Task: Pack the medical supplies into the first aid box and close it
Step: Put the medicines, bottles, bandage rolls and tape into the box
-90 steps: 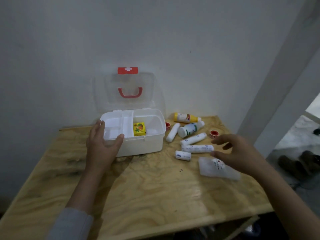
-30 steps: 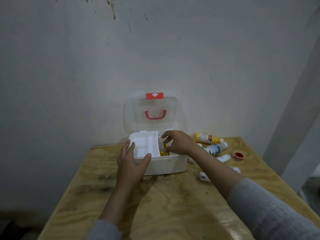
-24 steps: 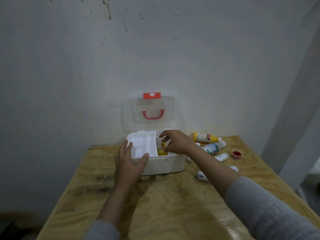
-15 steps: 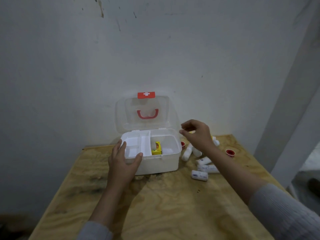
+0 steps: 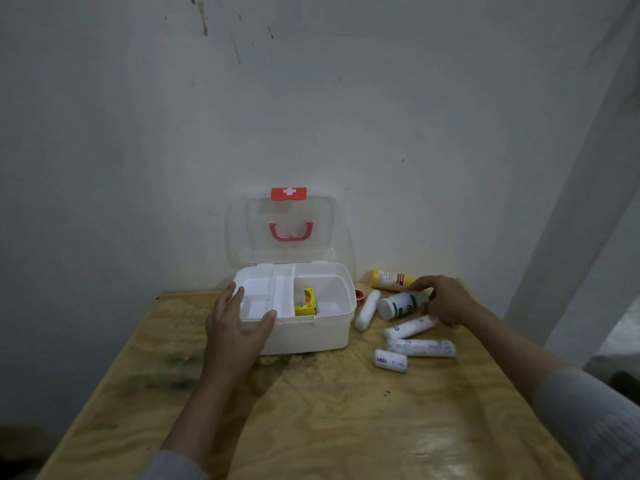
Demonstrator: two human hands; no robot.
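Observation:
The white first aid box (image 5: 322,336) stands open on the table, its clear lid (image 5: 281,227) with a red handle leaning back against the wall. A small yellow box (image 5: 305,302) stands inside the right compartment. My left hand (image 5: 235,327) rests on the box's front left corner, thumb over the rim. My right hand (image 5: 446,301) has its fingers around the far end of a white bottle with green print (image 5: 398,305) lying to the right of the box. A yellow bottle (image 5: 391,280) lies behind it. Several white bandage rolls (image 5: 420,348) lie nearby.
The plywood table (image 5: 329,420) stands against a grey wall. A small red cap (image 5: 359,294) lies beside the box's right side. A white post (image 5: 568,237) rises at the right, past the table's edge.
My right hand left the yellow box upright inside the first aid box, came out to the right and has dropped onto the white bottle. My left hand stayed on the box.

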